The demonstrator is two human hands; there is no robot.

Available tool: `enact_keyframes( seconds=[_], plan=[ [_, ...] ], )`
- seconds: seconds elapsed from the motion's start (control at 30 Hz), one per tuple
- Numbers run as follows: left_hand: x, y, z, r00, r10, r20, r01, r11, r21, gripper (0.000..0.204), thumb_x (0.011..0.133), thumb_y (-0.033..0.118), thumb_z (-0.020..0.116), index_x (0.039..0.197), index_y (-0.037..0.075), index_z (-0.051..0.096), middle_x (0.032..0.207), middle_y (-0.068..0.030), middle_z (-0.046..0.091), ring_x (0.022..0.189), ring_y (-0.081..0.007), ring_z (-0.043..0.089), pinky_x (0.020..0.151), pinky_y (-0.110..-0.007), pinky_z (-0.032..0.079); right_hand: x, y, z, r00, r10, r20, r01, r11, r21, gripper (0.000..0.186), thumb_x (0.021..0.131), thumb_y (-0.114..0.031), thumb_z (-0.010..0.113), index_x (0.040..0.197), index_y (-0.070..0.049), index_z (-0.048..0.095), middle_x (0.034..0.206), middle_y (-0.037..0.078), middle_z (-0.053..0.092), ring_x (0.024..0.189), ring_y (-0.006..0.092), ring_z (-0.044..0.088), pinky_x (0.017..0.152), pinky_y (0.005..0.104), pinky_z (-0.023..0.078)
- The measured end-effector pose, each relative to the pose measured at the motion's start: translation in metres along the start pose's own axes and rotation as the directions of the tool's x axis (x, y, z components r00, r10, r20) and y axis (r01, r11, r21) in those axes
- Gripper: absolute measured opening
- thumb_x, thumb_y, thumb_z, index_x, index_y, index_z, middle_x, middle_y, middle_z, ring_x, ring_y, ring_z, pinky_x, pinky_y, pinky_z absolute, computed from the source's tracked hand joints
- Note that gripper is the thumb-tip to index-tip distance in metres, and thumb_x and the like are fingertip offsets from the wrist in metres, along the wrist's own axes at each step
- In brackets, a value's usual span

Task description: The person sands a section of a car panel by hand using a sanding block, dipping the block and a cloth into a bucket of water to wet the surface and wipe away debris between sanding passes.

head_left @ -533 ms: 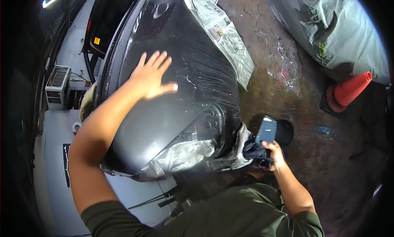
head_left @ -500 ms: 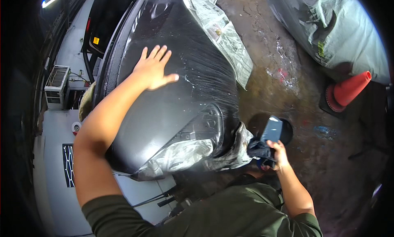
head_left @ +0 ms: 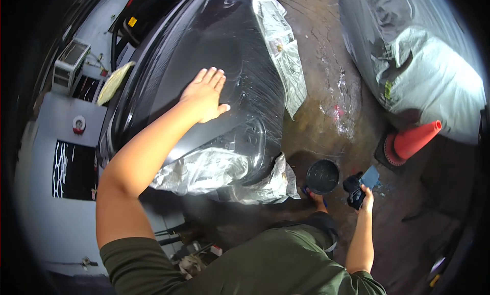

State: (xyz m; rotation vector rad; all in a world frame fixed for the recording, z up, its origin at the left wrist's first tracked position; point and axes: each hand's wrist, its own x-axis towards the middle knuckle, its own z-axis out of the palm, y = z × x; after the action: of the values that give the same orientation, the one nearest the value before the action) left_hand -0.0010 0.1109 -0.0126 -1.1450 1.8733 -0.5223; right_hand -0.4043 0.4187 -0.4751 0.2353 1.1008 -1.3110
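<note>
My left hand [head_left: 203, 93] lies flat with fingers stretched out on a dark grey, wet-streaked car panel [head_left: 204, 50], just left of its streakiest area. Masking paper or newspaper [head_left: 275, 37] runs along the panel's right edge, and crumpled silvery masking [head_left: 204, 170] covers part of its near end. My right hand [head_left: 365, 195], out to the right over the floor, grips a flat blue-grey rectangular pad [head_left: 371, 175] together with a bunched dark cloth [head_left: 353, 185]. Beside it on the floor stands a black bucket [head_left: 322, 175], near my foot [head_left: 316, 199].
A red cone [head_left: 413, 139] stands at right, before a large covered object [head_left: 423, 75] in grey sheeting. The wet, stained floor [head_left: 326, 91] lies between that and the panel. At left are a white wall or surface [head_left: 61, 228], a white frame [head_left: 69, 65] and a pale yellowish pad [head_left: 115, 83].
My view has shifted. The pad and cloth in my right hand have moved rightward, uncovering the bucket. My left hand stays spread on the panel.
</note>
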Motion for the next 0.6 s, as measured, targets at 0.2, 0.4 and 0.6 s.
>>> enact_keyframes(
  seconds=[0.2, 0.4, 0.6],
  plan=[
    [-0.133, 0.01, 0.0, 0.957, -0.233, -0.174, 0.219, 0.971, -0.097, 0.086, 0.104, 0.054, 0.049, 0.162, -0.004, 0.026, 0.172, -0.0189, 0.022, 0.161, -0.032, 0.016, 0.132, -0.045, 0.011, 0.022, 0.016, -0.138, 0.975, 0.079, -0.206, -0.076, 0.997, 0.021, 0.034, 0.093, -0.023, 0.067, 0.114, 0.003, 0.07, 0.113, 0.022, 0.072, 0.093, 0.0403, 0.074, 0.08, 0.0545, 0.063],
    [-0.234, 0.042, 0.049, 0.848, -0.375, -0.374, 0.303, 0.923, -0.239, 0.091, 0.095, 0.036, 0.069, 0.164, 0.0, 0.023, 0.173, -0.017, 0.02, 0.161, -0.0333, 0.017, 0.131, -0.047, 0.017, -0.042, 0.006, -0.187, 0.924, 0.072, -0.376, -0.119, 0.987, -0.104, 0.026, 0.087, -0.014, 0.071, 0.105, 0.004, 0.07, 0.108, 0.019, 0.071, 0.089, 0.0384, 0.075, 0.077, 0.0524, 0.064],
    [-0.311, 0.104, 0.065, 0.663, -0.744, -0.078, 0.409, 0.448, -0.795, 0.051, 0.089, 0.027, 0.08, 0.129, -0.003, 0.069, 0.149, -0.0227, 0.058, 0.126, -0.0363, 0.066, 0.111, -0.044, 0.049, -0.069, -0.053, -0.262, 0.911, 0.032, -0.411, -0.139, 0.962, -0.234, 0.027, 0.081, -0.007, 0.075, 0.105, 0.005, 0.067, 0.103, 0.018, 0.071, 0.084, 0.0377, 0.074, 0.078, 0.0527, 0.064]
  ],
)
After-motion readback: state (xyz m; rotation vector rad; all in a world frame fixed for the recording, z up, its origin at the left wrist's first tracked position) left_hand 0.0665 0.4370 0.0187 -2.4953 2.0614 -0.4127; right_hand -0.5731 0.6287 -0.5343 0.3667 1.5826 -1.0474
